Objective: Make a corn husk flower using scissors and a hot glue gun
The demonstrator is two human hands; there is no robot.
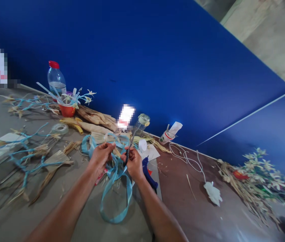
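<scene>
- One pair of scissors [126, 156] sits in the right hand [134, 162], whose fingers are clamped on the dark handle, over the middle of the desk [200, 218].
- The scissors' long axis runs steeply upward with a lean to the right; the tips point away from the person, toward the blue wall [132, 50], and overlap a clear jar [140, 125] in view.
- The left hand [103, 155] is just beside the right, its fingers curled with thumb and forefinger tips together; I cannot tell what, if anything, is pinched there.
- Light blue ribbon [117, 217] tangles around and below both hands; its largest loop is longest up and down in view, the rounded end toward the person.
- A dark blue glue gun [146, 171] lies just right of the right wrist, near a small white roll [143, 145].
- Left of the hands lie blue-wrapped stems [27, 162] with dry husk petals, and a roll of clear tape [66, 129].
- Farther back, a red cup [67, 110] full of sticks stands in front of a red-capped bottle [56, 80].
- To the right are a white cup [166, 137], a looped white cable [186, 158] and a bunch of white flowers [260, 164].
</scene>
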